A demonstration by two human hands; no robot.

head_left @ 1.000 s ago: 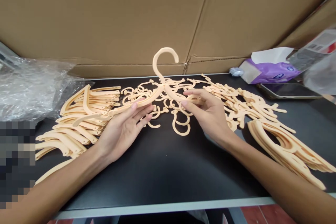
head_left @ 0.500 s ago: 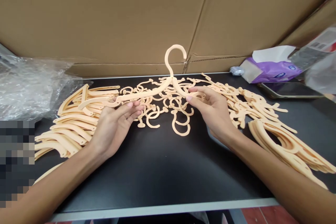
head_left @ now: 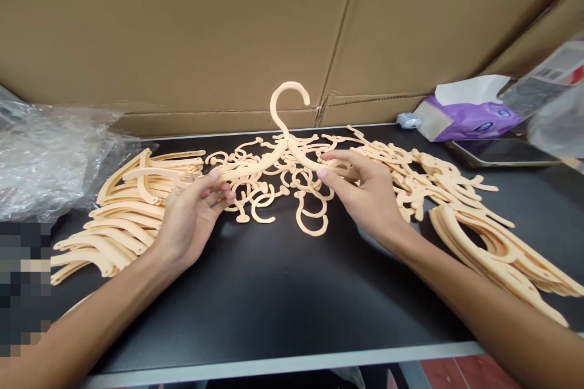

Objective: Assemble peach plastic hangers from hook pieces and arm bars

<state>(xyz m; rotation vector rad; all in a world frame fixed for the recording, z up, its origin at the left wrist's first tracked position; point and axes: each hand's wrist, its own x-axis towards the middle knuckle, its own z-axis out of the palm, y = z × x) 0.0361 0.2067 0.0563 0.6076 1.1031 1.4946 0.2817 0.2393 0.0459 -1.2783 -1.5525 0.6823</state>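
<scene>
A peach-coloured plastic clothes hanger (head_left: 288, 143) is held up above the table, its hook pointing upward and its two arms spread to the sides. My left hand (head_left: 189, 213) pinches the left arm of the hanger between thumb and fingers. On the other side, the thumb and fingers of my right hand (head_left: 362, 188) close on the right arm. Loose hanger hooks (head_left: 312, 228) lie scattered on the table behind and below it. Stacked hanger arms (head_left: 123, 222) lie beside my left hand, and jumbled hanger pieces (head_left: 438, 176) lie beyond my right hand.
A stack of curved hanger pieces (head_left: 497, 261) lies near my right forearm on the black table (head_left: 283, 298). At the back right are a purple tissue pack (head_left: 483, 118) and a phone (head_left: 506, 152). Clear plastic bags (head_left: 50, 158) sit at the left; cardboard (head_left: 182, 30) stands behind.
The hanger has shifted left and slightly down, its left arm tilting lower. My left hand has moved a little left along with it; both hands keep their hold.
</scene>
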